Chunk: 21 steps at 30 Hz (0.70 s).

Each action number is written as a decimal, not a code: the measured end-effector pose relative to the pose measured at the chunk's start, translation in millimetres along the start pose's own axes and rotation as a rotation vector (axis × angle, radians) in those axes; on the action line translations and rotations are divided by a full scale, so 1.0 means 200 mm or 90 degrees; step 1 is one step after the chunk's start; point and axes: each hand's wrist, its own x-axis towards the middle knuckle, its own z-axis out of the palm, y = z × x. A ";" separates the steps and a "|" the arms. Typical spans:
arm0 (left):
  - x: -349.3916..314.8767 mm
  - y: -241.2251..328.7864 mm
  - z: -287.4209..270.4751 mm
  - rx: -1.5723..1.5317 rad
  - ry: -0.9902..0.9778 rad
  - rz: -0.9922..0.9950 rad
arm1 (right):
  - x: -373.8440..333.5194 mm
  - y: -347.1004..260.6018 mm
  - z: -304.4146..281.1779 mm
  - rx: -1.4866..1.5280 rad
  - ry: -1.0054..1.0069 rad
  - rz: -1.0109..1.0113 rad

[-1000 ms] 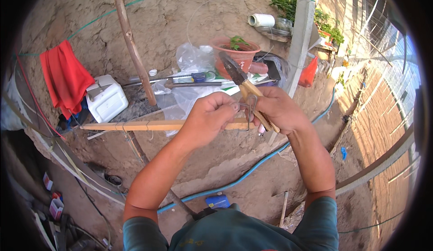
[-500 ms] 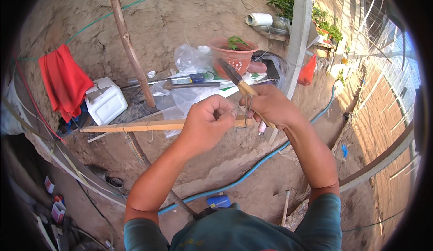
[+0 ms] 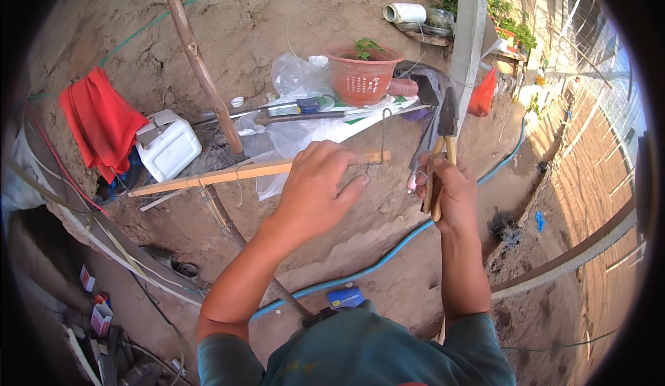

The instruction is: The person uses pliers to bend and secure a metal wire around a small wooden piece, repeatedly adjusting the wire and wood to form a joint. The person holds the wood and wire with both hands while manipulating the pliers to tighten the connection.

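My right hand (image 3: 454,195) is closed around the pliers (image 3: 449,119), whose dark jaws point up and whose yellowish handles run down through my fingers. A small pinkish-white thing beside those fingers is too small to name. My left hand (image 3: 312,188) is half curled with thumb and forefinger apart, and nothing shows between them. Just past its fingertips, a bent wire hook (image 3: 384,126) stands up at the right end of a wooden strip (image 3: 260,170). Part of the strip is hidden behind my left hand.
A potted plant in a reddish pot (image 3: 361,74) stands behind the strip, near clear plastic sheeting (image 3: 298,77). To the left are a white box (image 3: 168,152) and a red cloth (image 3: 100,123). A concrete post (image 3: 471,43) rises at right; a blue hose (image 3: 374,265) crosses the ground.
My hands have moved apart. The right one has gone right with the pliers, now more upright. The left hand's pinch has opened, and the wire hook now stands clear of both hands.
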 end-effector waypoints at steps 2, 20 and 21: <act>-0.04 -0.02 0.00 0.064 -0.015 -0.002 | -0.03 0.06 -0.03 0.004 0.061 -0.076; -1.17 -0.34 -0.01 -0.102 0.160 -0.413 | 0.72 0.52 0.96 -0.536 -0.142 -0.194; -1.24 -0.34 -0.02 -0.107 0.163 -0.436 | 0.82 0.60 1.03 -0.568 -0.144 -0.205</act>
